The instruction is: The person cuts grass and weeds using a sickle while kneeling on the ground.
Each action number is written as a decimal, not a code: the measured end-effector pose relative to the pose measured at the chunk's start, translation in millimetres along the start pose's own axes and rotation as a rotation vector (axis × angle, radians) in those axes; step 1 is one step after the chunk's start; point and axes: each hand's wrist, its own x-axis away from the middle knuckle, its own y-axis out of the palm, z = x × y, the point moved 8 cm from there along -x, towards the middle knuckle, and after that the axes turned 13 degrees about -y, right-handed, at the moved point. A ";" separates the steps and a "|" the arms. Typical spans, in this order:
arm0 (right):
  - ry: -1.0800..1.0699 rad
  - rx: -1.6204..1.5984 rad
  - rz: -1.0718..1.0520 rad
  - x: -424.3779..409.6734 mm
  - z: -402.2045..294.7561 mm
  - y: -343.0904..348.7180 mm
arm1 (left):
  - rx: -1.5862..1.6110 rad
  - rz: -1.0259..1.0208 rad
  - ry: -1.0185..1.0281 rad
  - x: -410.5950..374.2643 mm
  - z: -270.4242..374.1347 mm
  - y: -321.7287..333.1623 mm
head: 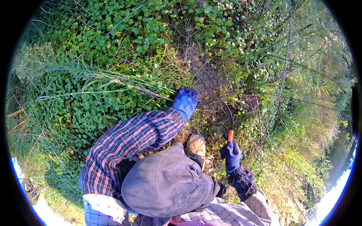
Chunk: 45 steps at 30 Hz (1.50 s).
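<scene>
My left hand [185,102], in a blue knit work glove with a coated palm, grips a bundle of long green leafy stems [133,82]. The stems trail off to the left over low ground cover, and a brown woody stalk [152,92] lies along them at the fist. A sickle [230,136] with an orange handle is held in my right hand [232,154], which wears a dark blue glove. Its thin curved dark blade [228,112] points away from me, the tip bending left towards my left fist but apart from it.
Bare soil [208,75] with dry litter runs ahead between dense round-leaved ground cover [135,31] and taller grass [314,93] at right. A long thin stalk [285,62] slants upward there. My bent knee [167,180] and a tan boot [196,149] are close below the hands.
</scene>
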 end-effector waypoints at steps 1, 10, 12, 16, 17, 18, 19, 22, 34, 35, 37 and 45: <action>-0.026 -0.053 0.000 -17.5 -6.5 9.8 | 0.049 -0.078 -0.003 -4.0 -3.6 0.4; -0.051 -0.144 -0.198 -106.9 3.9 88.3 | 0.331 -0.092 0.079 -3.4 -39.8 -31.4; -0.150 -0.152 -0.211 -103.1 17.2 86.8 | 0.376 -0.107 0.098 -5.2 -45.8 -47.1; -0.112 -0.083 -0.116 -96.2 33.4 87.2 | 0.464 -0.134 0.055 9.7 -61.3 -50.1; -0.114 -0.071 -0.112 -100.5 36.1 84.5 | 0.500 -0.123 0.035 15.6 -63.4 -48.8; -0.115 -0.051 -0.130 -100.4 37.8 85.8 | 0.535 -0.120 0.014 24.5 -61.2 -46.0; -0.121 -0.040 -0.145 -102.3 38.2 85.2 | 0.559 -0.108 -0.004 26.6 -60.7 -47.0; -0.131 -0.025 -0.185 -106.9 37.3 88.5 | 0.603 -0.091 -0.040 37.2 -66.2 -51.6; -0.047 -0.185 -0.082 -96.0 12.9 113.9 | 0.528 -0.197 0.155 23.7 -71.4 -39.3; -0.016 -0.162 -0.130 -102.6 23.8 111.0 | 0.449 -0.234 0.148 24.2 -83.1 -30.6; -0.090 0.141 -0.181 -110.9 20.6 118.8 | 0.219 -0.313 0.084 17.0 -104.8 -15.6; -0.130 0.107 -0.028 -71.0 33.0 111.3 | -0.052 -0.412 0.030 17.2 -75.9 -25.0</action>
